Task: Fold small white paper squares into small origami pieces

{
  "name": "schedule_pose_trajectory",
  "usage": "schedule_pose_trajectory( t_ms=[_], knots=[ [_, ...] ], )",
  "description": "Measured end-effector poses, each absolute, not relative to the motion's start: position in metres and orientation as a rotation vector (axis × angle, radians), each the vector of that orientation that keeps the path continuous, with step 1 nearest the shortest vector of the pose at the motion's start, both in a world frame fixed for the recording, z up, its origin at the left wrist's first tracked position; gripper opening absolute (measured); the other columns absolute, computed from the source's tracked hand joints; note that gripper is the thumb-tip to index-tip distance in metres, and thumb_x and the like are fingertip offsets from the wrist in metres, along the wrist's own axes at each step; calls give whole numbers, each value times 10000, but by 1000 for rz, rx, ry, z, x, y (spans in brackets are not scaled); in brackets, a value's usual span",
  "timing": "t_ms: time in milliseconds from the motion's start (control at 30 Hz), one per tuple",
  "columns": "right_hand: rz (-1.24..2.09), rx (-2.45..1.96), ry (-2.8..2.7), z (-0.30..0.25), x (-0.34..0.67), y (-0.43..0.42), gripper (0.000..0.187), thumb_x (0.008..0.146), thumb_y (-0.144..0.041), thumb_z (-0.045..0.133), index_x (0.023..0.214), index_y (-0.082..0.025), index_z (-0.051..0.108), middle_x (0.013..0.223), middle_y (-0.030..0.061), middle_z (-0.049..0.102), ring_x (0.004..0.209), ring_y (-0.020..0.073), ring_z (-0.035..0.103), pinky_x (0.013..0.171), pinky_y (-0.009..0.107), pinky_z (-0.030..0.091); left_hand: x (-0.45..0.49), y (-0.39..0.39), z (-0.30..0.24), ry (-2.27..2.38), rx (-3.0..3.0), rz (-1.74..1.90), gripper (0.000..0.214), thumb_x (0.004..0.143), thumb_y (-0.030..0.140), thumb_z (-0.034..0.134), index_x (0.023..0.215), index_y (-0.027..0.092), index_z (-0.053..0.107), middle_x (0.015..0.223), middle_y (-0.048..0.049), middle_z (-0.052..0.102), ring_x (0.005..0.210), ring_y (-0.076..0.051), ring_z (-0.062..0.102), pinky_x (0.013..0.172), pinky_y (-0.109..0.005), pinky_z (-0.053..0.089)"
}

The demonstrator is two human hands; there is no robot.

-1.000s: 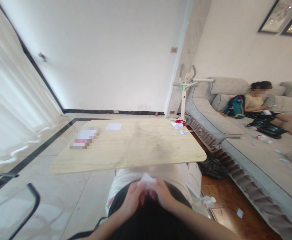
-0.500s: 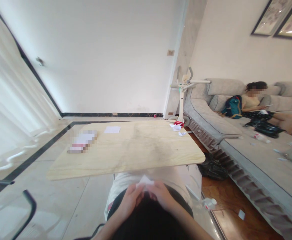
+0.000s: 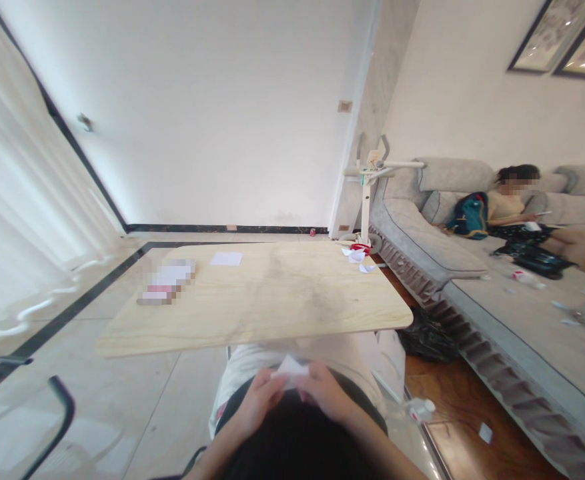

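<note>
Folded white paper with a pointed top [image 3: 291, 367] is just off the near edge of the pale, round-cornered wooden tabletop [image 3: 272, 303]. The left hand [image 3: 261, 397] grips its left side, the right hand [image 3: 323, 390] its right. On the tabletop's far right corner lie small folded white paper pieces [image 3: 356, 256]; toward its far left, a flat white paper sheet [image 3: 226, 259].

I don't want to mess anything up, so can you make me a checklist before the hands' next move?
1. Left hand gripping the white paper: ok.
2. Right hand gripping it too: ok.
3. Folds in it neat: cannot tell, too small and blurred.
4. Flat sheet lying on the table: ok.
5. White pieces by the table's far right corner: ok.
6. Scraps kept off the wooden floor: not ok, a white scrap lies there.
</note>
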State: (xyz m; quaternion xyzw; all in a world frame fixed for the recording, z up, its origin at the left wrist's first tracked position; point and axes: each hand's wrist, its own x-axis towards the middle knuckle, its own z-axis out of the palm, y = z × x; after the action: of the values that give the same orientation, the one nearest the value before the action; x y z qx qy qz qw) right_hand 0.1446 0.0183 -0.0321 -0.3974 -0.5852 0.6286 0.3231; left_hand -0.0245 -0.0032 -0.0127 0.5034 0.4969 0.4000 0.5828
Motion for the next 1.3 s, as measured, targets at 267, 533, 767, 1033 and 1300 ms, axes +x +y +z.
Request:
schedule_pose_trajectory(
  t_ms=[267, 533, 767, 1033, 1300],
  knots=[
    [1800, -1070, -1367, -39, 143, 19, 380, 752, -402, 570, 459, -178, 479, 398, -55, 376, 385, 65, 309, 425, 229, 204, -19, -1, -24, 1091, 1141, 833, 571, 692, 702, 566, 480, 178, 488, 459, 42, 296, 485, -104, 246, 476, -258, 203],
    [1788, -1110, -1384, -52, 143, 21, 427, 806, -427, 540, 473, -161, 515, 414, -34, 419, 403, 74, 354, 442, 234, 241, -17, 1, -24, 1107, 1214, 800, 601, 742, 705, 509, 518, 148, 526, 464, 51, 295, 471, -90, 237, 476, -262, 148],
    [1724, -1103, -1442, -46, 141, 21, 486, 812, -502, 516, 458, -169, 513, 395, -38, 400, 388, 75, 335, 442, 235, 260, -16, 2, -24, 1113, 1185, 854, 600, 726, 704, 544, 503, 148, 535, 456, 49, 304, 471, -88, 243, 472, -260, 163],
    [1683, -1066, -1521, -55, 145, 21, 488, 872, -456, 443, 494, -163, 543, 410, -35, 416, 397, 84, 369, 451, 232, 281, -18, 2, -31, 1086, 1187, 858, 616, 749, 703, 518, 508, 137, 545, 460, 51, 285, 457, -80, 225, 466, -263, 139],
    [1671, -1031, -1551, -52, 145, 21, 520, 867, -495, 408, 489, -163, 542, 397, -37, 397, 373, 82, 349, 434, 233, 278, -17, 2, -32, 1080, 1171, 863, 620, 721, 725, 532, 509, 143, 543, 439, 48, 305, 462, -81, 235, 460, -257, 161]
  ],
)
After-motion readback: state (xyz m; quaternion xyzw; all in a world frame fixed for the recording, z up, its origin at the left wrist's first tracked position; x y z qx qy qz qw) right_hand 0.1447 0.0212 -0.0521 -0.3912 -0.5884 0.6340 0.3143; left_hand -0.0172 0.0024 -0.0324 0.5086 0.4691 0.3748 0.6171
